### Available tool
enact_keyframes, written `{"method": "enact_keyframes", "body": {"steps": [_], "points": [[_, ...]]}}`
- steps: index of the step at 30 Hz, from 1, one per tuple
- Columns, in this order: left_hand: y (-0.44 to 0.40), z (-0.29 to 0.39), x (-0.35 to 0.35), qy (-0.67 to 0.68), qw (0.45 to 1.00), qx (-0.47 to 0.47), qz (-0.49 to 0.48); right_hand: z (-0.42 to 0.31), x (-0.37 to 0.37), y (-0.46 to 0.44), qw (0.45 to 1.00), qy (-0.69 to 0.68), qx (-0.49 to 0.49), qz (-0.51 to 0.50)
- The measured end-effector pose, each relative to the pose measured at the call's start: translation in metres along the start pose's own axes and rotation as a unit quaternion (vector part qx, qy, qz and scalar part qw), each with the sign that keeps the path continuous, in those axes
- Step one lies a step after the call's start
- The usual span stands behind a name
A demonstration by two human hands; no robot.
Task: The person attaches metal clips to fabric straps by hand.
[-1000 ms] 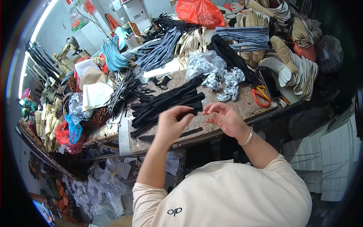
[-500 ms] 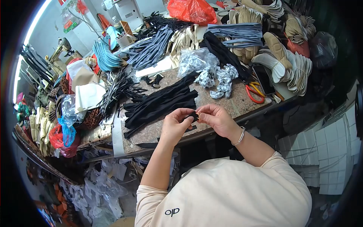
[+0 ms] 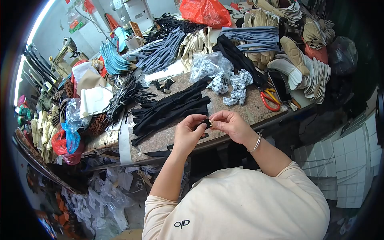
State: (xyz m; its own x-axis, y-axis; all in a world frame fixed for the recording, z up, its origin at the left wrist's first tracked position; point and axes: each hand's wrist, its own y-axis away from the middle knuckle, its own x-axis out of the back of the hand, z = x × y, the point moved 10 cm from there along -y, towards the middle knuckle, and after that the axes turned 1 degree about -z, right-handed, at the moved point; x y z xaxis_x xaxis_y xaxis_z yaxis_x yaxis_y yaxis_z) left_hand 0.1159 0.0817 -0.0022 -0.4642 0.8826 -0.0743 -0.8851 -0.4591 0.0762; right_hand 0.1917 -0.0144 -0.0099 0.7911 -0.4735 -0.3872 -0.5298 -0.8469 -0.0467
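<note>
At the front edge of the table my left hand [image 3: 188, 131] is closed, thumb and fingers pinching a short black strap [image 3: 206, 122]. My right hand [image 3: 232, 128], also closed, meets it there and pinches a small gold-coloured piece [image 3: 211, 124] against the strap's end; its exact shape is too small to make out. Just beyond my hands lies a row of black fabric strips [image 3: 172, 110]. A dark pointed blade-like piece [image 3: 157, 153] rests near the edge, left of my left wrist.
Crumpled silver foil [image 3: 239, 88] and clear plastic [image 3: 210, 66] sit past my right hand. Red-handled pliers [image 3: 270, 102] and a phone [image 3: 279, 86] lie farther right. Bundles of beige insoles [image 3: 316, 78], blue-grey strips [image 3: 256, 36] and a red bag [image 3: 206, 14] crowd the back.
Both hands stay together at nearly the same spot, fingers shifting slightly around the strap. More of the black strap and gold-coloured piece shows between the fingertips now.
</note>
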Motion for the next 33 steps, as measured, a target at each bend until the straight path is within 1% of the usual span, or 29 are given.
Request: {"method": "enact_keyframes", "body": {"steps": [6, 10, 16, 20, 26, 28, 30, 31, 33], "points": [[-0.001, -0.004, -0.002, 0.009, 1.0, -0.006, 0.001, 0.002, 0.003, -0.001, 1.0, 0.016, -0.004, 0.006], [0.007, 0.016, -0.007, -0.123, 0.987, -0.104, 0.026, -0.01, 0.006, 0.001, 0.987, 0.154, 0.047, 0.028], [0.003, 0.003, -0.005, -0.087, 0.994, -0.067, 0.019, -0.02, 0.001, 0.005, 0.979, 0.181, 0.093, 0.024], [0.008, 0.007, -0.006, -0.109, 0.986, -0.118, 0.045, -0.018, 0.004, 0.006, 0.979, 0.172, 0.107, 0.028], [0.014, 0.008, -0.011, -0.083, 0.985, -0.14, 0.058, -0.033, -0.002, 0.017, 0.963, 0.212, 0.155, 0.063], [0.024, 0.023, -0.012, -0.156, 0.954, -0.241, 0.085, -0.03, -0.003, 0.017, 0.964, 0.203, 0.159, 0.065], [0.036, 0.037, -0.018, -0.227, 0.907, -0.338, 0.107, -0.029, -0.001, 0.019, 0.965, 0.194, 0.163, 0.07], [0.036, 0.036, -0.018, -0.227, 0.907, -0.338, 0.105, -0.03, 0.0, 0.019, 0.965, 0.194, 0.164, 0.072], [0.024, 0.019, -0.014, -0.126, 0.955, -0.259, 0.071, -0.041, -0.002, 0.023, 0.947, 0.234, 0.209, 0.072]]}}
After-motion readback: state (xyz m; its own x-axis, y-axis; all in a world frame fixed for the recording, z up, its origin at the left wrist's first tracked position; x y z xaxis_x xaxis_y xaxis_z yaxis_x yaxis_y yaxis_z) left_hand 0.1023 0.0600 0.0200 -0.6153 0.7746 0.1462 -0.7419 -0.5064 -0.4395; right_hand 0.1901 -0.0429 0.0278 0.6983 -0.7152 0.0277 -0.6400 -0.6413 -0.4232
